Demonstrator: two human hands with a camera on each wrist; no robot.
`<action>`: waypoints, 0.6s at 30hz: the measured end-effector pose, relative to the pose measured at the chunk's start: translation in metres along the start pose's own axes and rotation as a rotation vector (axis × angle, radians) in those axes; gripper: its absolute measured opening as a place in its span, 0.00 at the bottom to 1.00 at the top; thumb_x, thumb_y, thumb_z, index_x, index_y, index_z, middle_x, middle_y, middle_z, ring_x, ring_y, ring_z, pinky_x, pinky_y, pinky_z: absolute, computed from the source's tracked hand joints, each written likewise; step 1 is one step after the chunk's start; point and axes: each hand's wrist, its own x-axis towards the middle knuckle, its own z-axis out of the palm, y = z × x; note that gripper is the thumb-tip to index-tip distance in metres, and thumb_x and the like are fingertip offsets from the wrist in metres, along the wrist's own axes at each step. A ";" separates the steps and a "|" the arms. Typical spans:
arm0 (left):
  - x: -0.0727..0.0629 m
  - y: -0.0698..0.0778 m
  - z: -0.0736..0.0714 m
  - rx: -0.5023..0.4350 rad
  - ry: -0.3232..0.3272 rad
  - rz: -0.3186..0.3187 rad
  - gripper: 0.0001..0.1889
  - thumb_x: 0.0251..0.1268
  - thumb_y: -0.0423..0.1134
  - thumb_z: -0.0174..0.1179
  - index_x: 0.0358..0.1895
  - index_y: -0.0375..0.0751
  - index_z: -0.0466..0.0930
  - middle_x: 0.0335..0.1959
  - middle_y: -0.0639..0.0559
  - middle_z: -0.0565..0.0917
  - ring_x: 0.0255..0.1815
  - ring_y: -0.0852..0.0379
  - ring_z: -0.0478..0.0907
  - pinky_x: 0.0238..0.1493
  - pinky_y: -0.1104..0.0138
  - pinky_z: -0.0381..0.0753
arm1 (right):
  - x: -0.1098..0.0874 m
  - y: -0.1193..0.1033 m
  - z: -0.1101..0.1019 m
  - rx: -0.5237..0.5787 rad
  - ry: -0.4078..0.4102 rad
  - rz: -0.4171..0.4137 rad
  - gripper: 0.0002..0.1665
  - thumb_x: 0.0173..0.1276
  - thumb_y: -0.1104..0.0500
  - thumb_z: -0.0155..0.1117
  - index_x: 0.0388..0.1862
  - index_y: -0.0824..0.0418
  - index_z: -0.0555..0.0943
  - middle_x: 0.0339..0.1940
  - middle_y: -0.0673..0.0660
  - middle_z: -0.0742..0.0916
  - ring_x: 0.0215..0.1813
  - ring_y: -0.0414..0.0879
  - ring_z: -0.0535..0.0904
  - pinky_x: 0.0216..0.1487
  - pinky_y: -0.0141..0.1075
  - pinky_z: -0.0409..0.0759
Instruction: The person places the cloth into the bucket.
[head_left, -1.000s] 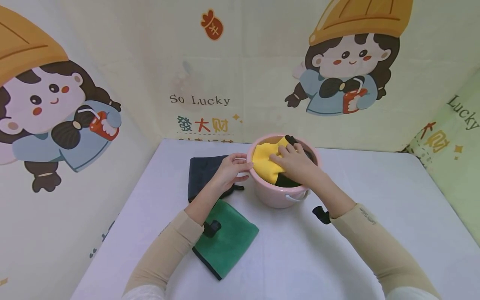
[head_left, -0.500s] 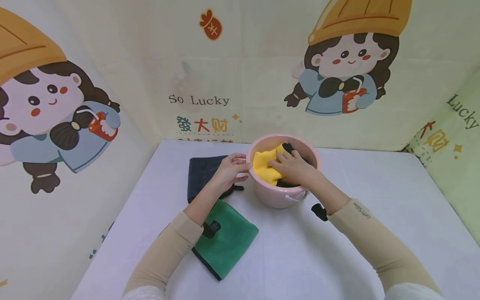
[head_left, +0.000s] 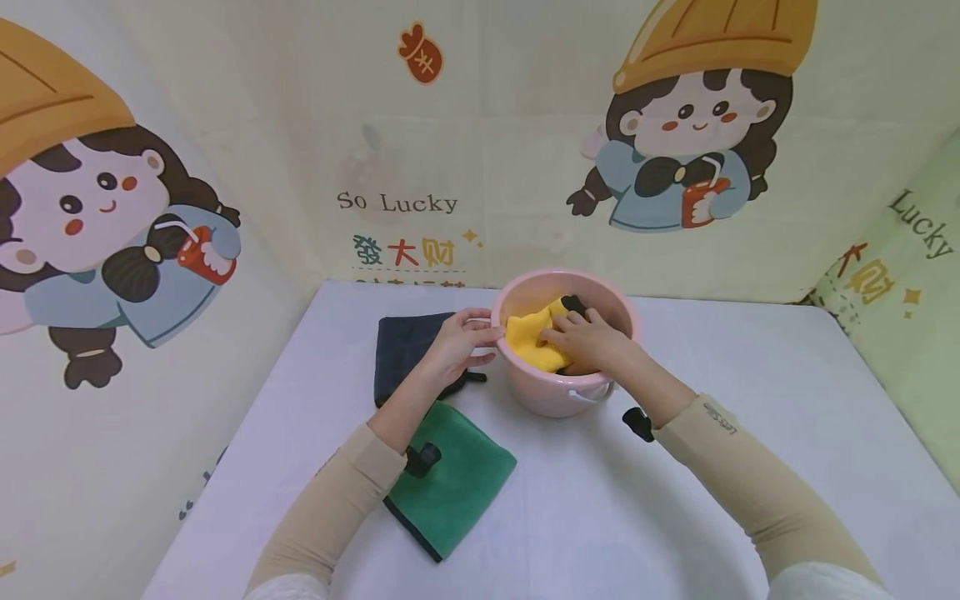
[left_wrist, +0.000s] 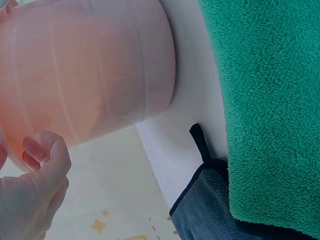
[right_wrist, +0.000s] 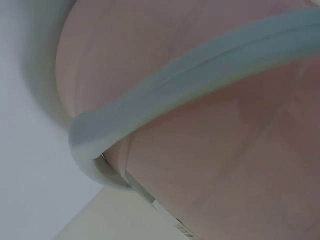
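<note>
A pink bucket (head_left: 555, 398) stands on the table with a yellow towel (head_left: 529, 333) with black parts bunched inside it. At the bucket's left rim, my left hand (head_left: 459, 343) holds the edge between thumb and fingers; its curled fingers (left_wrist: 47, 150) show against the outer wall in the left wrist view. My right hand (head_left: 592, 342) reaches over the near right rim and presses on the yellow towel, fingers spread. Part of that hand is below the rim. The right wrist view shows only the bucket's wall and its pale handle (right_wrist: 190, 75), so the right hand is hidden there.
Left of the bucket lies a folded dark navy towel (head_left: 401, 354) with a black loop. A green towel (head_left: 468, 483) with black edging lies nearer, partly under my left forearm. A printed cloth backdrop (head_left: 525, 167) rises behind the white table (head_left: 750, 375).
My right hand has pushed the yellow towel lower into the bucket, and its black part has sunk with it. The left hand stays at the rim.
</note>
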 end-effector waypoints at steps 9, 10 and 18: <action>0.000 0.000 0.000 -0.001 0.004 -0.004 0.22 0.57 0.35 0.62 0.56 0.44 0.69 0.47 0.45 0.77 0.38 0.53 0.78 0.48 0.57 0.77 | -0.015 0.013 -0.012 0.251 0.300 -0.049 0.35 0.54 0.46 0.68 0.60 0.54 0.69 0.57 0.56 0.72 0.62 0.54 0.61 0.61 0.57 0.49; 0.000 0.000 0.000 -0.003 0.004 -0.004 0.22 0.57 0.35 0.62 0.56 0.44 0.69 0.47 0.45 0.78 0.39 0.52 0.78 0.49 0.57 0.77 | -0.018 0.014 -0.014 0.322 0.383 -0.039 0.34 0.56 0.49 0.67 0.60 0.56 0.69 0.57 0.57 0.73 0.61 0.54 0.62 0.61 0.58 0.49; 0.000 -0.001 0.000 -0.010 -0.001 0.004 0.22 0.57 0.35 0.63 0.55 0.44 0.69 0.47 0.45 0.78 0.38 0.53 0.78 0.51 0.55 0.75 | -0.046 0.032 -0.010 0.854 0.900 0.286 0.26 0.66 0.55 0.58 0.59 0.63 0.65 0.53 0.62 0.74 0.53 0.55 0.72 0.54 0.49 0.72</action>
